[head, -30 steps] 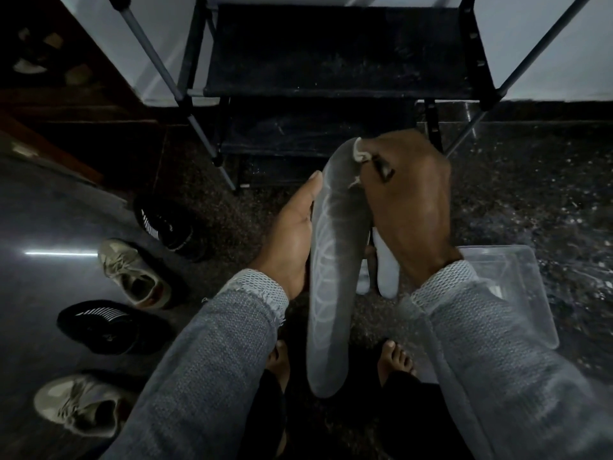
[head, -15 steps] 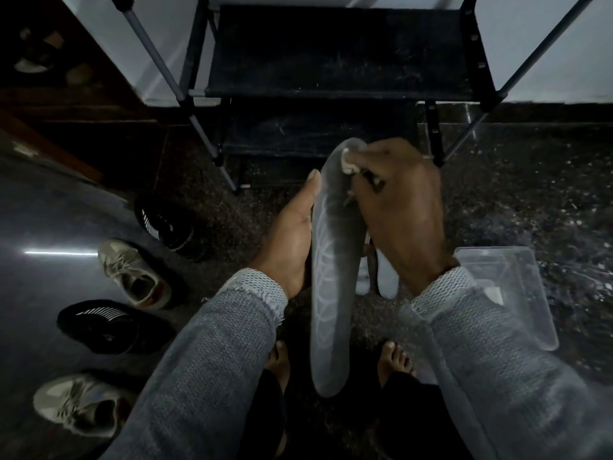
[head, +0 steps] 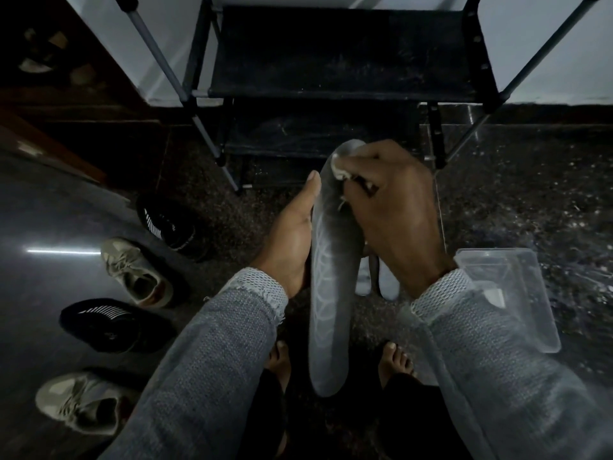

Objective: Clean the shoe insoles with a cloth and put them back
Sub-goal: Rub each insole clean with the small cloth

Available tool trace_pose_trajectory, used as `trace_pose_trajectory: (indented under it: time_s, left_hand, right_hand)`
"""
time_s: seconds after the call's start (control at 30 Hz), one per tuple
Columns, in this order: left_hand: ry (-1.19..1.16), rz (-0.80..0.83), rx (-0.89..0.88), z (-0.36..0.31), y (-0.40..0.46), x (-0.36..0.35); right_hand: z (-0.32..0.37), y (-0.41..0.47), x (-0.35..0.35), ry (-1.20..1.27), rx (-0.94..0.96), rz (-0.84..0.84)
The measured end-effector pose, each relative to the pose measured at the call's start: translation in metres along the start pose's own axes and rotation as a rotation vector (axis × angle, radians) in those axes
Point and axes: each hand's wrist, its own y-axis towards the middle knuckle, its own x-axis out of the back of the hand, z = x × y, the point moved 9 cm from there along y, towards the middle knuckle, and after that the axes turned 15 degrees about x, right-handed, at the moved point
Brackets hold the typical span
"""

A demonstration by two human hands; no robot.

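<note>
The insole (head: 326,293), grey with a faint looping pattern, stood nearly upright between the person's two hands, its lower end hanging just above the floor (head: 530,200) between the bare feet. Both forearms, in grey knitted sleeves, reached forward and inward from the bottom of the view. The left hand (head: 292,240) lay along the insole's left edge, palm against it, thumb stretched up along the side; I could see its fingers wrapped behind, supporting it. The right hand (head: 394,210) arched over the top end, fingers curled and pinching a small pale cloth (head: 340,167) pressed onto the insole near its tip.

Behind the raised one, two more pale insoles (head: 374,280) lay on the floor, partly hidden. A clear plastic container (head: 510,293) sat just right of the right wrist. To the left, two beige sneakers (head: 136,270) and two black shoes (head: 166,220) stood on the floor. A dark shoe rack (head: 348,54) stood ahead against the wall.
</note>
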Motion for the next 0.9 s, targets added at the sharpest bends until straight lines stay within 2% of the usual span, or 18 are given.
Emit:
trace_pose_trajectory:
  time_s: [0.13,0.27,0.37,0.67,0.7,0.83,0.9]
  left_hand:
    - [-0.044,0.012,-0.015,-0.004,-0.002,0.004]
    - [0.042,0.002,0.008,-0.001,-0.003,-0.002]
    - [0.081,-0.022,0.017,0.0,-0.003,-0.003]
    - [-0.05,0.0,-0.005,-0.005,-0.004,0.003]
    - [-0.05,0.008,-0.001,-0.005,-0.004,0.002]
    - [0.007,0.027,0.032,0.0,-0.003,-0.002]
    - [0.062,0.017,0.033,0.001,-0.004,-0.004]
  right_hand:
    - [0.016,0.001,-0.015,0.011,0.111,0.076]
    - [-0.016,0.002,0.008,-0.069,-0.08,-0.015]
    - [-0.023,0.002,0.018,-0.088,-0.1,-0.052]
    - [0.016,0.001,-0.015,0.044,0.115,0.088]
    - [0.015,0.0,-0.015,0.035,0.107,0.085]
    - [-0.022,0.0,0.007,-0.002,-0.12,-0.016]
    - [-0.028,0.001,0.019,-0.089,-0.132,-0.039]
